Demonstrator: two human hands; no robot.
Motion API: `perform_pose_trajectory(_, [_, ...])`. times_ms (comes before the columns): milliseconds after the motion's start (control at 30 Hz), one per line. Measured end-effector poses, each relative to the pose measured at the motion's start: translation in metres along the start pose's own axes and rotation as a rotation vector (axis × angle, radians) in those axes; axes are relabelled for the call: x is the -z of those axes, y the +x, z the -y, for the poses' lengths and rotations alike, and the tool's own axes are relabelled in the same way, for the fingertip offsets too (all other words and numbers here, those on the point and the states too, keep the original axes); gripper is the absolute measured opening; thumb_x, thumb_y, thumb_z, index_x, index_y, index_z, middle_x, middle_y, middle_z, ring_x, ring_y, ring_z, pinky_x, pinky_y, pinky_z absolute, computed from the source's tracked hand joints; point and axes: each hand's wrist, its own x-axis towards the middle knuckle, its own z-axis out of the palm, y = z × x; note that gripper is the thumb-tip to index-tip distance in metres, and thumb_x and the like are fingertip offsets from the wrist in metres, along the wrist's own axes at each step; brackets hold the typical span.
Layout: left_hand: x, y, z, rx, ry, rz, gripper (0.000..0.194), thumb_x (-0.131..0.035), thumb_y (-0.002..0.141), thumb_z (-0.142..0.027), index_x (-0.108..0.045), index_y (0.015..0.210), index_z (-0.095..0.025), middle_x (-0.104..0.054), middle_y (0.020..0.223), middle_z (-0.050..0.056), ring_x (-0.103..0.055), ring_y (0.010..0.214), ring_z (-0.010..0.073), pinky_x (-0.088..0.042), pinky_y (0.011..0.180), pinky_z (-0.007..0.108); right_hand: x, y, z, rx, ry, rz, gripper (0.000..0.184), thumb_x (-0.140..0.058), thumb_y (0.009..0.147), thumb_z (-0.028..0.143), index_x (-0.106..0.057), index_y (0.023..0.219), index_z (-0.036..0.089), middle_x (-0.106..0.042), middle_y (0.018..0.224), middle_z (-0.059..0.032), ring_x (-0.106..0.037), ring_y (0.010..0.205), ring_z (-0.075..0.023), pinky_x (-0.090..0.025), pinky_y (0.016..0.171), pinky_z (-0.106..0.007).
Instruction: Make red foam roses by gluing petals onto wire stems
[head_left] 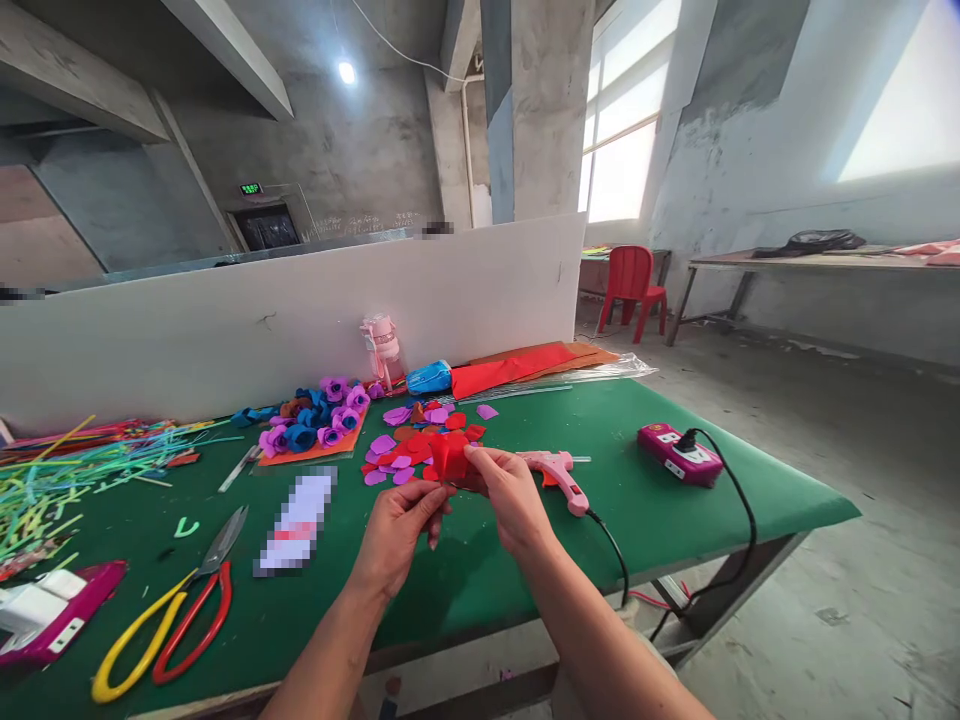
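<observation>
Above the green table, both hands meet at a red paper flower point(450, 456). My left hand point(401, 520) is closed in a pinch at the flower's lower end; what lies between its fingertips is mostly covered. With thumb and fingers, my right hand point(514, 498) grips the right side of the red paper. Loose purple petals point(383, 444) and red petals point(414, 450) are spread on the table behind the hands. Just right of my right hand lies a pink glue gun point(559, 475) with a black cord. Finished purple and blue paper flowers point(330, 412) sit on an orange sheet at the left.
Yellow-and-red-handled scissors point(187, 605) lie at the front left, near a power strip point(67, 615). Another magenta power strip point(679, 455) stands at right, its cable hanging over the edge. Colourful thin strips point(112, 470), a pink bottle point(382, 350) and red paper point(517, 370) line the back.
</observation>
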Motion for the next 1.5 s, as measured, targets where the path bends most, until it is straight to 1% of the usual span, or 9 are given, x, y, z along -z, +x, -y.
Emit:
perform_pose_trajectory(200, [0.000, -0.001, 0.000, -0.022, 0.031, -0.002, 0.029, -0.068, 0.069, -0.039, -0.068, 0.076, -0.011, -0.055, 0.060, 0.000, -0.042, 0.045, 0.0066, -0.035, 0.038, 0.019, 0.000, 0.000, -0.002, -0.012, -0.015, 0.004, 0.042, -0.062, 0.066, 0.055, -0.064, 0.054, 0.015, -0.053, 0.045, 0.0004, -0.048, 0.050, -0.0128, -0.038, 0.053, -0.026])
perform_pose_trajectory(500, [0.000, 0.001, 0.003, -0.056, 0.062, 0.005, 0.028, -0.066, 0.070, -0.039, -0.069, 0.076, -0.012, -0.055, 0.060, 0.000, -0.042, 0.044, 0.0066, -0.035, 0.038, 0.020, 0.000, -0.001, 0.001, -0.013, 0.031, 0.052, 0.041, -0.061, 0.068, 0.052, -0.065, 0.057, 0.014, -0.059, 0.050, -0.0018, -0.051, 0.052, -0.0131, -0.041, 0.058, -0.027])
perform_pose_trajectory(700, [-0.001, 0.001, 0.004, -0.043, 0.064, 0.008, 0.030, -0.066, 0.070, -0.041, -0.068, 0.074, -0.011, -0.055, 0.061, 0.001, -0.042, 0.044, 0.0067, -0.035, 0.037, 0.020, 0.000, -0.001, 0.001, -0.030, 0.019, 0.032, 0.041, -0.062, 0.066, 0.053, -0.064, 0.055, 0.014, -0.059, 0.050, -0.0023, -0.053, 0.053, -0.0137, -0.041, 0.057, -0.026])
perform_pose_trajectory(833, [-0.002, 0.001, 0.003, -0.051, 0.068, 0.011, 0.029, -0.066, 0.070, -0.040, -0.068, 0.072, -0.012, -0.054, 0.060, 0.000, -0.041, 0.044, 0.0066, -0.034, 0.037, 0.019, -0.002, -0.003, 0.004, -0.024, 0.041, 0.067, 0.040, -0.060, 0.069, 0.052, -0.064, 0.056, 0.014, -0.060, 0.052, -0.0022, -0.053, 0.055, -0.0137, -0.042, 0.058, -0.026])
perform_pose_trajectory(1000, [0.000, 0.001, 0.003, -0.060, 0.073, 0.013, 0.030, -0.067, 0.070, -0.042, -0.068, 0.070, -0.012, -0.048, 0.053, -0.002, -0.040, 0.043, 0.0067, -0.034, 0.037, 0.019, -0.003, -0.004, 0.006, 0.006, 0.039, 0.097, 0.040, -0.058, 0.072, 0.051, -0.066, 0.060, 0.013, -0.061, 0.055, -0.0028, -0.053, 0.056, -0.0131, -0.041, 0.059, -0.025])
perform_pose_trajectory(1133, [0.000, 0.001, 0.004, -0.064, 0.078, 0.021, 0.028, -0.066, 0.071, -0.041, -0.068, 0.070, -0.013, -0.050, 0.054, -0.001, -0.041, 0.044, 0.0070, -0.035, 0.038, 0.020, -0.003, -0.005, 0.007, 0.012, 0.048, 0.112, 0.039, -0.057, 0.074, 0.049, -0.065, 0.059, 0.013, -0.060, 0.055, -0.0024, -0.052, 0.056, -0.0129, -0.040, 0.057, -0.024])
perform_pose_trajectory(1333, [-0.002, 0.000, 0.001, -0.070, 0.098, -0.006, 0.029, -0.066, 0.070, -0.042, -0.066, 0.065, -0.013, -0.052, 0.057, 0.000, -0.041, 0.044, 0.0074, -0.035, 0.038, 0.020, -0.004, -0.007, 0.008, 0.023, 0.081, 0.115, 0.034, -0.059, 0.074, 0.044, -0.061, 0.055, 0.015, -0.056, 0.053, 0.0006, -0.050, 0.056, -0.0119, -0.040, 0.058, -0.024])
perform_pose_trajectory(1400, [-0.002, -0.001, -0.001, -0.093, 0.122, -0.028, 0.028, -0.065, 0.071, -0.041, -0.065, 0.063, -0.014, -0.054, 0.058, 0.000, -0.041, 0.043, 0.0073, -0.035, 0.039, 0.020, -0.005, -0.007, 0.008, 0.018, 0.085, 0.121, 0.032, -0.060, 0.073, 0.043, -0.061, 0.056, 0.015, -0.056, 0.052, 0.0010, -0.050, 0.055, -0.0121, -0.040, 0.058, -0.024])
perform_pose_trajectory(1500, [0.000, -0.001, 0.000, -0.158, 0.186, -0.069, 0.025, -0.063, 0.073, -0.038, -0.066, 0.063, -0.015, -0.056, 0.058, 0.000, -0.042, 0.042, 0.0071, -0.035, 0.041, 0.020, -0.006, -0.008, 0.009, 0.017, 0.075, 0.119, 0.026, -0.063, 0.071, 0.040, -0.067, 0.063, 0.016, -0.061, 0.058, -0.0008, -0.053, 0.058, -0.0140, -0.042, 0.062, -0.026])
